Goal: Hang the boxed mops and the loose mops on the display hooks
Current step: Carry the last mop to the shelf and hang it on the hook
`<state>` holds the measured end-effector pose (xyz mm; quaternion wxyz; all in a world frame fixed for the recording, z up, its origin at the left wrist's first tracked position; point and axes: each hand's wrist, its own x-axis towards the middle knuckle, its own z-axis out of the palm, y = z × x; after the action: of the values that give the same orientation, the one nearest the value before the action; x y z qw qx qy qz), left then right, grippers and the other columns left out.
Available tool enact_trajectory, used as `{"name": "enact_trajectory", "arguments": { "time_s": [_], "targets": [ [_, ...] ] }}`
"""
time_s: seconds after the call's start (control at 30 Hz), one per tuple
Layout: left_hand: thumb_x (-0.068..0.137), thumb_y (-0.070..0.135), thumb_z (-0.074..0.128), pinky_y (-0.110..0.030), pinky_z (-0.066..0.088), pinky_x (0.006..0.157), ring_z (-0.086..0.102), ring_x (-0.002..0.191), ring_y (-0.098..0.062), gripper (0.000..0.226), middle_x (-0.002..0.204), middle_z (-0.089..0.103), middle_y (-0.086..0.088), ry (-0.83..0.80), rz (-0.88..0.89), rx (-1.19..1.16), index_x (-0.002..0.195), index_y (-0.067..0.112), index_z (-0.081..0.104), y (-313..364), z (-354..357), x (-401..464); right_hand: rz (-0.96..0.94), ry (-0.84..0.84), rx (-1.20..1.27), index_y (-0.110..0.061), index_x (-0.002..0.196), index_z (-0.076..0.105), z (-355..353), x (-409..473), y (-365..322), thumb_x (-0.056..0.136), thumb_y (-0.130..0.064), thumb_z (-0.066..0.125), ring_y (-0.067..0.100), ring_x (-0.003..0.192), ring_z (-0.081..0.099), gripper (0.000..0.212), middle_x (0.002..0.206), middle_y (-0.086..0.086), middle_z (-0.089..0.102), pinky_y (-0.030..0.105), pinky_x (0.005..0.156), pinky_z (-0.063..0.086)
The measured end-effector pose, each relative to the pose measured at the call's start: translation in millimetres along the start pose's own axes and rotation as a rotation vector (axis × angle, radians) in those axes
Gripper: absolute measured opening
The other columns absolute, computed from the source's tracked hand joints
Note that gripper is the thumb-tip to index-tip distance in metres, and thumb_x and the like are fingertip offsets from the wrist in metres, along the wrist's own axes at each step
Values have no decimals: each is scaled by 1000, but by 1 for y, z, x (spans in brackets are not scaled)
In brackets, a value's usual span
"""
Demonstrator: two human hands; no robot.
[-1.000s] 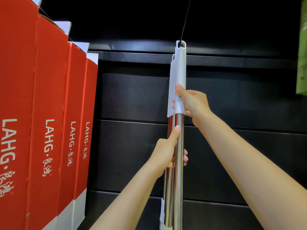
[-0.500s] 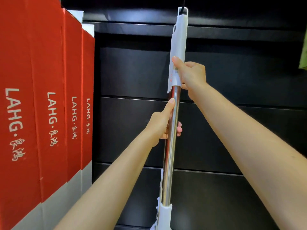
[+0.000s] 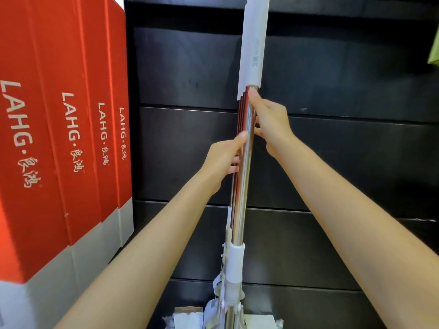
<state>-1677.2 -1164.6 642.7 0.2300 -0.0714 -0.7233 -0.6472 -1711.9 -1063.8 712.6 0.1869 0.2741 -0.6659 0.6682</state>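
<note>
A loose mop (image 3: 241,200) with a shiny steel pole and a white top grip (image 3: 253,43) hangs upright in front of the black wall; its top runs out of the frame, so the hook is hidden. More mop poles hang close behind it. My left hand (image 3: 224,160) grips the steel pole at mid height. My right hand (image 3: 270,122) holds the pole just under the white grip, thumb along the steel. The white mop heads (image 3: 261,320) show at the bottom edge. Several red boxed mops (image 3: 71,129) marked LAHG hang in a row at the left.
Black slat panels (image 3: 356,162) form the display wall behind everything. A green item (image 3: 433,51) shows at the right edge.
The view has tilted down, so the hook and mop top left the frame. My right hand slid from the white grip down onto the steel pole. My left hand stays on the pole.
</note>
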Motion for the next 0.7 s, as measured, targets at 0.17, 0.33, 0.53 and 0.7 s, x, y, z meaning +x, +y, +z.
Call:
{"name": "enact_trajectory", "arguments": {
  "time_s": [0.17,0.33,0.53,0.7],
  "targets": [
    [84,44,66,-20,46,86,58,104,0,44,114,60,17,7,74,98,126,32,56,-53,-6,-25,38,-38,9,-10,102,66,-2,0,-1,94,-46,51,18,97,63,40,110,15,66,29,83,52],
    [89,47,58,-2,46,57,57,82,26,14,81,61,44,-68,29,98,82,59,57,-73,1,-27,68,-89,20,-17,112,61,-4,-1,3,96,-45,47,18,109,60,34,117,5,63,35,95,51],
    [84,55,59,-9,47,83,55,110,10,48,121,55,36,-141,6,146,131,52,46,-82,2,-32,0,-383,6,-20,149,30,-26,-29,40,94,-31,57,14,135,41,62,148,-2,42,37,110,38],
    [75,40,78,-32,37,104,38,139,-18,96,156,31,2,-149,-25,192,151,30,20,-99,2,-43,67,-389,29,-20,147,34,-31,-53,72,90,-29,63,15,133,44,64,146,-1,45,46,109,40]
  ]
}}
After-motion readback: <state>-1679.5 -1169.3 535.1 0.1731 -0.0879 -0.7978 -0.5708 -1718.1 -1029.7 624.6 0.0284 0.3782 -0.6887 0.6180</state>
